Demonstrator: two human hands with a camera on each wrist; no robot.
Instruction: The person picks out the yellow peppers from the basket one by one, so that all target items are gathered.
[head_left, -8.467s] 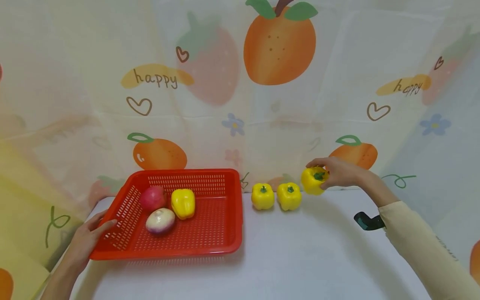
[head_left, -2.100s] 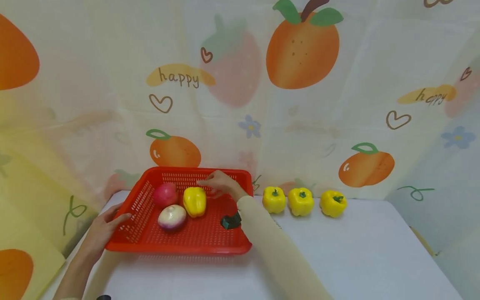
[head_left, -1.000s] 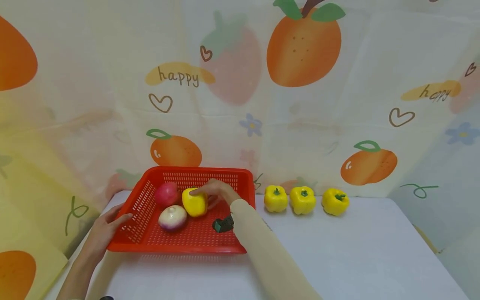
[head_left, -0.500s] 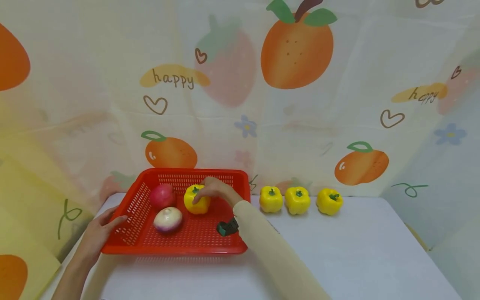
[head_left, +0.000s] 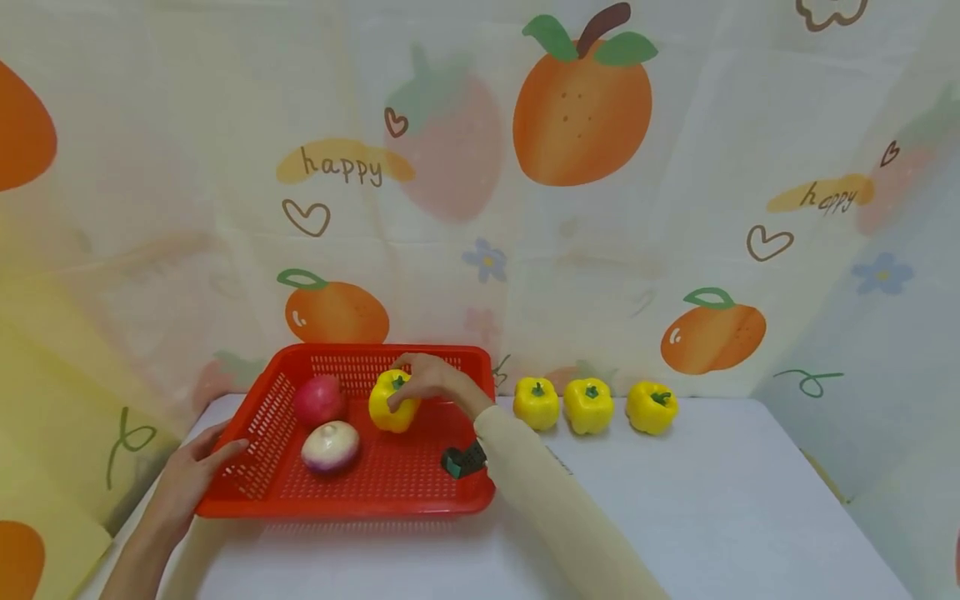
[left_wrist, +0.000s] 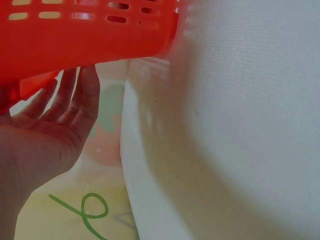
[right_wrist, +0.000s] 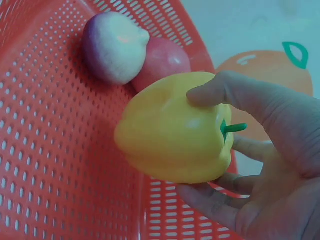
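Observation:
A red plastic basket (head_left: pixel 337 507) with slotted walls sits on the white table. My left hand (head_left: pixel 180 479) grips its left rim, thumb over the edge; in the left wrist view the fingers (left_wrist: pixel 87 95) reach under the rim. My right hand (head_left: pixel 442 382) holds a yellow bell pepper (head_left: pixel 385 414) inside the basket, thumb on one side and fingers on the other. The right wrist view shows the pepper's green stem (right_wrist: pixel 234 128) toward the palm. Whether the pepper touches the basket floor, I cannot tell. Beside it lie a purple-and-white turnip (head_left: pixel 331 447) and a round pinkish-red item (head_left: pixel 320 401).
Right of the basket, three more yellow bell peppers stand in a row along the table's back: one near the basket (head_left: pixel 536 405), one in the middle (head_left: pixel 588 407), one farthest right (head_left: pixel 652 408). A fruit-printed cloth (head_left: pixel 577 275) hangs directly behind the table.
The right hand came from the right-hand pepper, now standing on the table, into the basket. It took hold of the pepper there and turned it upright, stem up. The left hand stayed on the rim.

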